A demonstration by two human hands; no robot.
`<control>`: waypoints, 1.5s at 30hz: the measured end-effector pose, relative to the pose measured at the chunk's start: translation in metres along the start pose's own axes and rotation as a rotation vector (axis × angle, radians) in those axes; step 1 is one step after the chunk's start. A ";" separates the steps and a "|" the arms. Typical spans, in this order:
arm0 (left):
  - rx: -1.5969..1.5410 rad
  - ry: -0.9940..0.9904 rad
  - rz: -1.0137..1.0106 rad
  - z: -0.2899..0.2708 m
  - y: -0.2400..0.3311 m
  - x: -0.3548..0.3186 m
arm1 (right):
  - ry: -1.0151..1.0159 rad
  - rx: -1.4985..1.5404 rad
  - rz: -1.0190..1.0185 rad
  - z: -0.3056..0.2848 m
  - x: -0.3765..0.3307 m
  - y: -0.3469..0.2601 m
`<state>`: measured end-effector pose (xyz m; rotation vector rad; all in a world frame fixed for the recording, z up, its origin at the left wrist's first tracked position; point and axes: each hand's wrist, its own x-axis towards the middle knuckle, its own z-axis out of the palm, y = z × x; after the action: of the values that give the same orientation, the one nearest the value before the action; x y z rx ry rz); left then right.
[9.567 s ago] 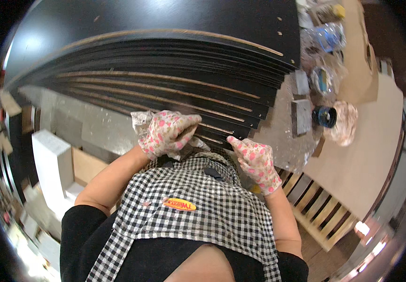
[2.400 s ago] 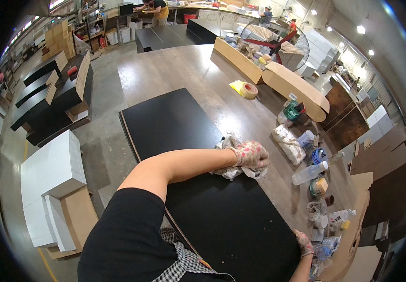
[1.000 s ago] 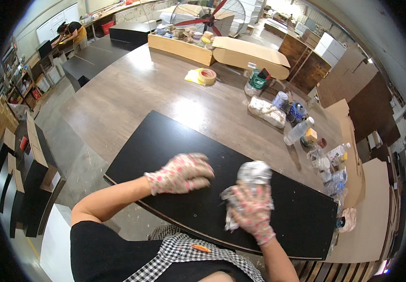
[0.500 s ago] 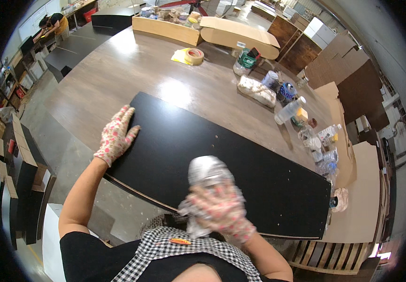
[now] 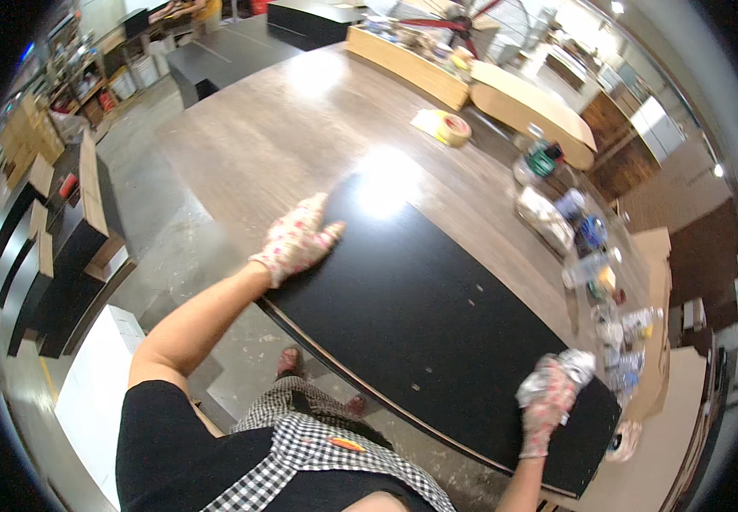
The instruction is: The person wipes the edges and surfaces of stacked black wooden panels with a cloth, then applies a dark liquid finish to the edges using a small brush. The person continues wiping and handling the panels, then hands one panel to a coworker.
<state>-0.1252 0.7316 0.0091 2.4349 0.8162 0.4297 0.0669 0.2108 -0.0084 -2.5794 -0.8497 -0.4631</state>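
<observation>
Well apart from each other, the left hand (image 5: 296, 243) lies spread over the left end of the black board (image 5: 403, 316), seemingly to steady it, while the right hand (image 5: 548, 410) bunches a crumpled rag (image 5: 578, 363) on the board near its right end, apparently so the cloth takes the rubbing. The board lies flat on the brown table (image 5: 266, 128), its long near edge facing the checked apron (image 5: 343, 465) and the floor (image 5: 142, 171). Past its far edge, tabletop stretches toward a tape roll (image 5: 453, 130), probably roomier for moving than the right, where bottles (image 5: 591, 269) crowd nearer.
</observation>
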 end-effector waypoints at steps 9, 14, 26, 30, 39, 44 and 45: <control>-0.590 -0.171 0.218 -0.077 -0.174 0.010 | -0.190 0.730 -0.500 0.076 0.163 -0.396; -0.690 -0.128 -0.085 -0.135 -0.293 0.007 | -0.278 0.730 -0.312 0.148 0.290 -0.524; -0.168 0.402 -0.197 -0.172 -0.458 0.106 | -0.154 -0.278 0.793 0.469 0.425 -0.457; 0.317 0.424 -0.268 -0.176 -0.509 0.197 | -0.114 -0.308 -0.041 0.530 0.423 -0.578; 0.448 0.159 -0.436 -0.156 -0.555 0.271 | -0.136 0.083 -0.581 0.577 0.471 -0.626; 0.447 0.160 -0.407 -0.155 -0.560 0.274 | -0.005 -0.434 0.180 0.621 0.636 -0.456; 0.437 0.152 -0.414 -0.155 -0.560 0.275 | -0.003 -0.437 0.290 0.630 0.667 -0.461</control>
<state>-0.2411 1.3427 -0.1526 2.5347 1.5826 0.3010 0.4076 1.1678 -0.1608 -3.0348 -0.3915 -0.6116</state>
